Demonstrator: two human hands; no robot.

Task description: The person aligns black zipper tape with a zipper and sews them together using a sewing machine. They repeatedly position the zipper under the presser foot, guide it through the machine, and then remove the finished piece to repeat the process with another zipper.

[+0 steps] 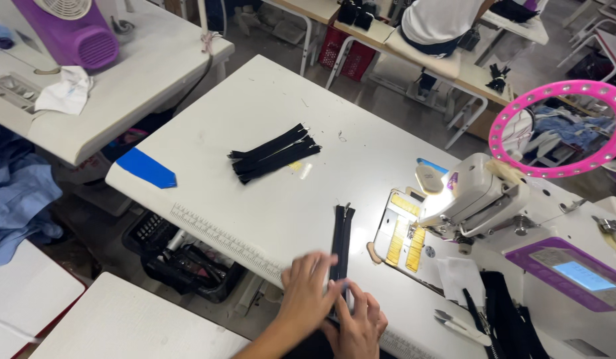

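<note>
Flat beneath both hands (331,309), black zipper (341,239)

The table (268,193) is white. A black zipper (341,242) lies on it, with a pile of black zippers (273,154) farther up. A blue patch (146,169) sits at the table's left edge. The sewing machine (521,226) to the table's right is white and purple, with a pink ring (566,127) above it.
</note>
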